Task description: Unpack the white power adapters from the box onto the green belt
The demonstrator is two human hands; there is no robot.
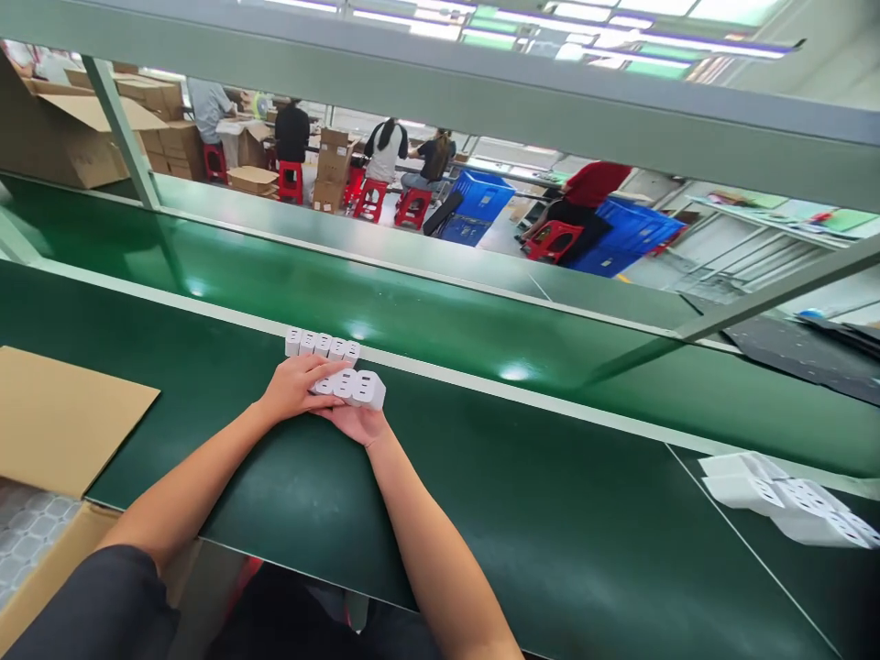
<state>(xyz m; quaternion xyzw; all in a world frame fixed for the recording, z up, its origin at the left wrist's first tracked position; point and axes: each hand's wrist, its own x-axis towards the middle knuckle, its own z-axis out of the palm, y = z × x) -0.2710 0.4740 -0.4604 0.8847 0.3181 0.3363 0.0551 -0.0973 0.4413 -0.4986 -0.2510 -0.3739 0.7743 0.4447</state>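
Note:
Between my two hands is a short row of white USB charger blocks (pixel 368 390) with dark port slots facing up. My left hand (pixel 292 387) grips the row from the left, its fingers lying across the blocks. From below and the near side, my right hand (pixel 354 423) supports the same row, its fingers partly hidden behind the left hand and the blocks. Just beyond stands another row of several white chargers (pixel 323 344), close to the pale strip along the bench. Whether the held row touches that one is hard to see.
A green bench (pixel 522 513) runs across the view, with a green conveyor belt (pixel 440 316) beyond it. More white chargers (pixel 790 500) lie at right. Cardboard (pixel 69 412) covers the left edge above an open box (pixel 48 568). Slanted frame posts (pixel 120 133) and people sit farther back.

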